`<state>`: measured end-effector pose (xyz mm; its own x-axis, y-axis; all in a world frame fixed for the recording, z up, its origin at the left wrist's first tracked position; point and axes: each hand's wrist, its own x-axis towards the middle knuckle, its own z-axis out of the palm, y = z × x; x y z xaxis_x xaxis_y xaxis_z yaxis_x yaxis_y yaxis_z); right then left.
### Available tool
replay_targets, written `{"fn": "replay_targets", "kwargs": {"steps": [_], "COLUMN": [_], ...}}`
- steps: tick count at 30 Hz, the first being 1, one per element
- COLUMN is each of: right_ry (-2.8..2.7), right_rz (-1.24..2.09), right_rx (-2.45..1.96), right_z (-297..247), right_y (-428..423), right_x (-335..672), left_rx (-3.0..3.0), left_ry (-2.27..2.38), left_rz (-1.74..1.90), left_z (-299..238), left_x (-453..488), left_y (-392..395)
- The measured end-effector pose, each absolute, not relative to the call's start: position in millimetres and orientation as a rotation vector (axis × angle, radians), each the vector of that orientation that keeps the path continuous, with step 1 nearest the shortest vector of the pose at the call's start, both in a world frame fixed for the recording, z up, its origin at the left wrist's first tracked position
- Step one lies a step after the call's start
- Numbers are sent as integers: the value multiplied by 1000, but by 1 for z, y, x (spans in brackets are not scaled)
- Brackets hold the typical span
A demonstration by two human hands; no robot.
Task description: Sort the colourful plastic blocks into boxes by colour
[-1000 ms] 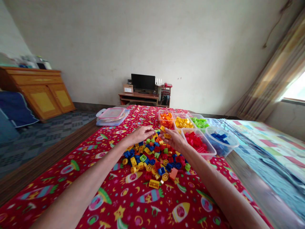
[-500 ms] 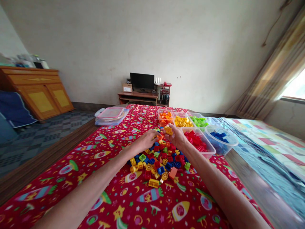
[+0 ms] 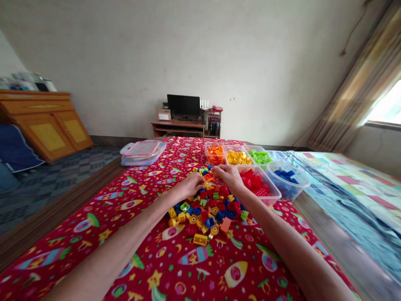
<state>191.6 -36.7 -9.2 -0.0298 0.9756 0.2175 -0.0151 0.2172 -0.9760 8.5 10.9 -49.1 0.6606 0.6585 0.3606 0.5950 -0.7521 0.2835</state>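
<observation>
A heap of mixed plastic bricks [image 3: 206, 209] in red, blue, yellow, orange and green lies on the red patterned cloth [image 3: 175, 267]. Both of my arms reach over it to its far edge. My left hand [image 3: 191, 183] rests palm down on the bricks with its fingers curled into them. My right hand [image 3: 228, 174] is also lowered on the heap's far side, fingers bent over the bricks; whether either holds a piece is hidden. Just beyond stand clear tubs of sorted orange bricks [image 3: 214, 153], yellow bricks [image 3: 237, 157], green bricks [image 3: 260, 156], red bricks [image 3: 255, 182] and blue bricks [image 3: 286, 176].
Stacked tub lids [image 3: 142, 151] lie at the cloth's far left. A striped blue cloth [image 3: 347, 188] covers the surface to the right. A low desk with a monitor [image 3: 183, 107] stands at the back wall, a wooden cabinet [image 3: 46, 125] at left, curtains at right.
Both hands have dropped from holding yellow pieces above the heap to resting on its far edge. The right hand no longer shows a yellow brick. The camera has shifted slightly.
</observation>
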Motion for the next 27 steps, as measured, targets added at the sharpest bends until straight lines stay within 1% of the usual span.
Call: {"fn": "replay_targets", "kwargs": {"steps": [7, 14, 17, 19, 24, 27], "right_ry": [-1465, -1352, -1387, -1488, -1868, -2099], "right_rz": [937, 1080, 1071, 961, 386, 226], "right_rx": [-1091, -1089, -1123, -1191, -1421, -1553], "right_z": [-16, -16, -17, -20, -23, -23], "right_y": [-33, -40, -38, -35, -31, -33], "right_x": [193, 183, 184, 188, 192, 187], "left_rx": [2681, 2686, 2709, 2721, 2720, 2715], "left_ry": [1063, 991, 997, 985, 1001, 1019], "left_rz": [655, 679, 707, 742, 823, 758], "left_z": [-48, -63, -65, -67, -65, -57], "left_x": [10, 9, 9, 9, 10, 11], "left_y": [8, 18, 19, 19, 15, 11]}}
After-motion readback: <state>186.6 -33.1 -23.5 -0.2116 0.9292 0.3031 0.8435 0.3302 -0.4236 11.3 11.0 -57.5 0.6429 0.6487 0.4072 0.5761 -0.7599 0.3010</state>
